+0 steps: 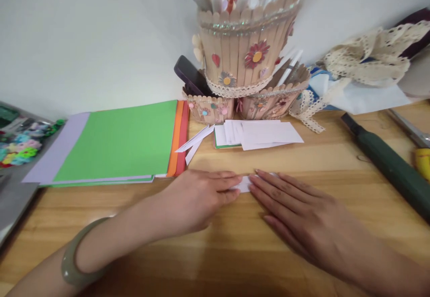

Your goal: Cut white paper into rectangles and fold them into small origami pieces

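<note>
A small strip of white paper (245,184) lies flat on the wooden table, mostly covered by my fingers. From the left, my left hand (204,196) presses its fingertips on the strip's left end; its fingers are stretched out and a bangle (72,261) circles the wrist. Spread flat across the strip's right part is my right hand (298,209), palm down, fingers straight. Just beyond both hands sits a stack of white paper pieces (268,135), with narrow white offcuts (195,142) at its left.
Coloured paper sheets (124,144), green on top, lie at the left. Behind stand craft-stick holders (235,55) filled with pens. Lace ribbon (366,59) is heaped at the back right. A dark green tool (389,162) and scissors (411,129) lie on the right.
</note>
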